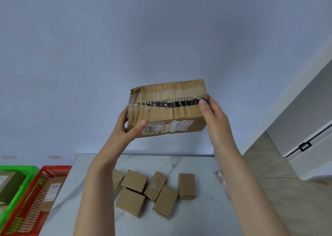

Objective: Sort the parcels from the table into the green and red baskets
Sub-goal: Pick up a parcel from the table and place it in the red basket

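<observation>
both hands, the left hand [130, 126] and right hand [212, 115], clasp the ends of the taped parcel [167, 108] raised between them above the tabletop [206, 205], a crumpled, likely light box best held by its stiffer ends.

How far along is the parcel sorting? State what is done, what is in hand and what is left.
Done: one brown parcel lies in the green basket, a labelled parcel in the red basket. In hand: the left hand and right hand hold a large taped parcel above the table. Left: about six small parcels on the table, plus the held one.
</observation>
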